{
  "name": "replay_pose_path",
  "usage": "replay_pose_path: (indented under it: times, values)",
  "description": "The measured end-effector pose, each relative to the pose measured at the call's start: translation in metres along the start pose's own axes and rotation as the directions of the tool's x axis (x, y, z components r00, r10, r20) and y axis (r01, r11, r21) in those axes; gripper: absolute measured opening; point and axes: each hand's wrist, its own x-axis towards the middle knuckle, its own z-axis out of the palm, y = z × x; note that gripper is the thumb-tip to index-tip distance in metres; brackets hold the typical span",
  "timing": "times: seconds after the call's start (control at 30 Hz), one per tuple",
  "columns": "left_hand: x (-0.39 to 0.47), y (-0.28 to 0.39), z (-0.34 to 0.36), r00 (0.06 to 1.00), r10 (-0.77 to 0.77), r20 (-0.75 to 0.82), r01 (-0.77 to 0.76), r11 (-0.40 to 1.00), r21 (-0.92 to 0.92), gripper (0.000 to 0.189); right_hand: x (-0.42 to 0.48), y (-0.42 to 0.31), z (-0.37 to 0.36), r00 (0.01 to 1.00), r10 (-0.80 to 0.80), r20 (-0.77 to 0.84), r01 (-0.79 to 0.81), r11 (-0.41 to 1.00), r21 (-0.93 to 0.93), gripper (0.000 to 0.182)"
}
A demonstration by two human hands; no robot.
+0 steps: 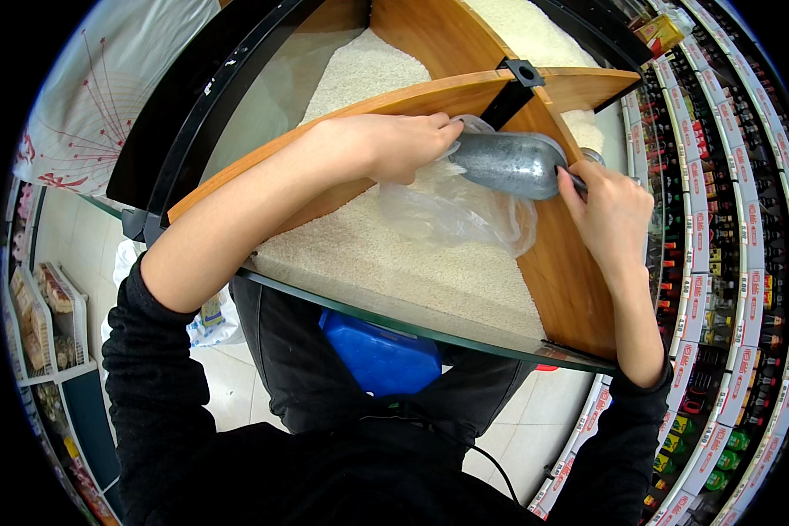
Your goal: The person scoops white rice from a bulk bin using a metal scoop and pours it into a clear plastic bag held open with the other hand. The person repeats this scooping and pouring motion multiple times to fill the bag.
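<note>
My right hand point(608, 214) grips the handle of a metal scoop point(509, 164), whose rounded back faces up. The scoop's front end reaches to the mouth of a clear plastic bag point(457, 210). With my left hand point(414, 144) I pinch the bag's edge near the scoop's tip. The bag hangs over white rice point(394, 250) in the near compartment of a wooden-walled bin, and some pale grains show beneath the scoop's front. How much rice the bag holds cannot be made out.
Wooden dividers point(361, 108) meet at a black post point(523, 72), with more rice point(368, 72) beyond. A glass panel point(394, 319) edges the bin in front of me. Shelves of bottles point(717, 263) stand right. A blue plastic object point(381, 355) sits below; wire baskets point(59, 315) are at left.
</note>
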Motion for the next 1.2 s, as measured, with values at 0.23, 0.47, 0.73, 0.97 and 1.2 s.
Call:
replay_pose_path:
  times: [0.23, 0.47, 0.73, 0.97, 1.2]
  values:
    - [0.001, 0.0, -0.001, 1.0, -0.006, 0.027, 0.006, 1.0, -0.002, 0.075, 0.005, 0.017, -0.014, 0.989, -0.048, -0.141, 0.05, 0.999, 0.013, 0.014]
    - [0.002, -0.005, 0.005, 1.0, 0.002, 0.003, -0.002, 1.0, 0.004, 0.076, 0.006, 0.007, -0.031, 0.967, -0.252, -0.038, 0.253, 0.93, 0.265, 0.014]
    - [0.002, -0.002, 0.001, 1.0, -0.001, 0.025, 0.001, 1.0, -0.001, 0.079, -0.025, -0.037, 0.007, 0.837, -0.416, 0.355, 0.337, 0.903, 0.265, 0.006]
    - [0.004, -0.003, 0.001, 1.0, 0.005, 0.018, -0.005, 1.0, -0.015, 0.077, -0.034, -0.051, 0.031, 0.772, -0.463, 0.435, 0.319, 0.875, 0.365, 0.003]
    - [0.003, -0.005, 0.004, 0.999, 0.033, 0.003, -0.033, 0.999, -0.028, 0.075, -0.044, -0.082, 0.045, 0.792, -0.486, 0.37, 0.294, 0.834, 0.467, 0.006]
